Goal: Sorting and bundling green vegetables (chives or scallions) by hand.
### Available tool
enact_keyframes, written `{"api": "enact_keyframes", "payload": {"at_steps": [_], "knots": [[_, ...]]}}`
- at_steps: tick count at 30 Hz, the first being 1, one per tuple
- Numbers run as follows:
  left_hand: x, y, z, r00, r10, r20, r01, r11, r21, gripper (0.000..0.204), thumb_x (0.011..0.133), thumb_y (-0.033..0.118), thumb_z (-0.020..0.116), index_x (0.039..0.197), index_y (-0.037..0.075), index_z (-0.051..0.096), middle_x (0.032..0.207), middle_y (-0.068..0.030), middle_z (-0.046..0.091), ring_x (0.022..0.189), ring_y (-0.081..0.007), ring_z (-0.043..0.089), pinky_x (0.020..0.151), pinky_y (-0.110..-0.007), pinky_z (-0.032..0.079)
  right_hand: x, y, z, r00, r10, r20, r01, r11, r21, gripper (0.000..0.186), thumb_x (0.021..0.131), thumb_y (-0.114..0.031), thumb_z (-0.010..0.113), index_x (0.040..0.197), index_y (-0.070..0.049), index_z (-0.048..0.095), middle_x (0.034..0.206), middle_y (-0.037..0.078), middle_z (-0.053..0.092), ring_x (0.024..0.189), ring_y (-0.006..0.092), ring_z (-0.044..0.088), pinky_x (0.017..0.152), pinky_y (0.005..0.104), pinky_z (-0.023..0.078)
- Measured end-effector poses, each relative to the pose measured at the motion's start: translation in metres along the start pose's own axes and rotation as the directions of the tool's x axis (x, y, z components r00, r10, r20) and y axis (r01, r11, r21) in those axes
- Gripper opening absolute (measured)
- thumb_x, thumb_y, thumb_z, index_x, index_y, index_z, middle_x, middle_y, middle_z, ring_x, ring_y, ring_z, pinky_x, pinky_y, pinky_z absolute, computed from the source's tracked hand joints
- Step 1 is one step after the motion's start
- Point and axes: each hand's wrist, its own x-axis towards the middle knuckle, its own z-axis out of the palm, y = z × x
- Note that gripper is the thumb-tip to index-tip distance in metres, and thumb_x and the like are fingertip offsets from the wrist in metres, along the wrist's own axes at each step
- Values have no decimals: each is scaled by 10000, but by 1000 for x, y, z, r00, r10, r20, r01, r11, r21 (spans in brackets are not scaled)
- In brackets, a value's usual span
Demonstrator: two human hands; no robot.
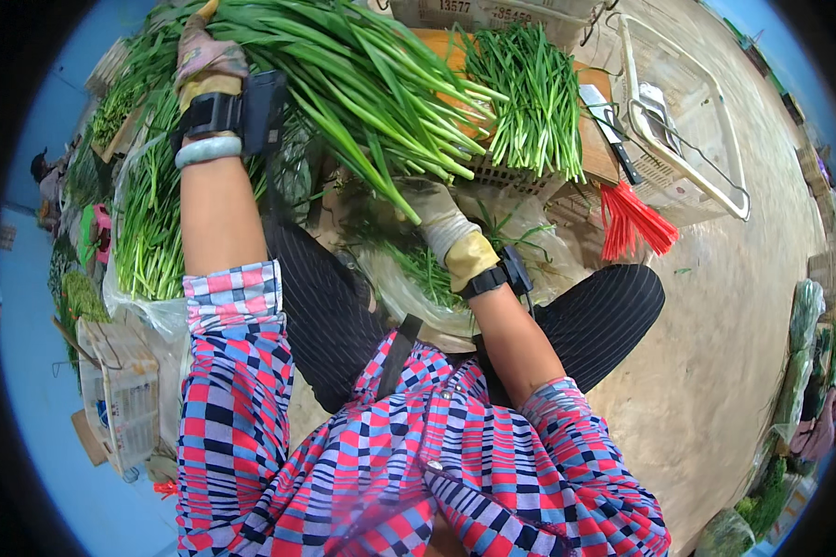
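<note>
A large loose bunch of garlic chives [344, 84], with long green leaves and pale stalk ends, slants across the upper middle toward the right. My left hand [211, 56], in a patterned glove with yellow parts, is closed on its leafy side; the undersides of the fingers are hidden. Below the pale ends is my right hand [437, 215], in a grey and yellow glove, close to one stalk that hangs lower than the others. Its fingers are blurred and partly covered by the stalks. Loose green trimmings [423, 269] lie in a clear plastic bag [390, 297] between my knees.
A neat pile of chives [529, 102] lies on a wooden board [596, 139] over a crate. Beside it are a knife [611, 130], red ties [633, 223] and a white plastic crate [706, 176]. More chives [149, 232] stand bagged at left, near another crate [125, 390].
</note>
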Motion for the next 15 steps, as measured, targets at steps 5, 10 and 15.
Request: {"api": "enact_keyframes", "payload": {"at_steps": [5, 10, 15], "knots": [[6, -29, -36, 928, -213, 305, 351, 232, -907, 432, 887, 298, 513, 1224, 28, 482, 1201, -176, 539, 1008, -321, 565, 840, -444, 493, -44, -32, -40, 820, 570, -55, -429, 675, 601, 178, 873, -148, 569, 951, -10, 652, 748, 56, 646, 617, 97, 567, 608, 226, 468], [-30, 65, -8, 989, -33, -142, -66, 767, -638, 367, 856, 195, 575, 1186, 44, 520, 1170, -134, 569, 997, -271, 587, 881, -432, 495, -14, 5, -77, 903, 73, -423, 35, 970, 242, 456, 825, -138, 651, 1227, 3, 489, 1044, 111, 619, 907, 164, 592, 768, 268, 488], [-9, 44, -11, 961, -276, 8, 82, 256, -963, 276, 883, 206, 532, 1077, 19, 591, 1138, -137, 586, 960, -259, 602, 855, -412, 517, -1, -50, -66, 872, 480, 97, -154, 81, 985, 397, 829, -264, 628, 1179, -108, 526, 1045, 96, 597, 871, 239, 587, 730, 443, 507]]}}
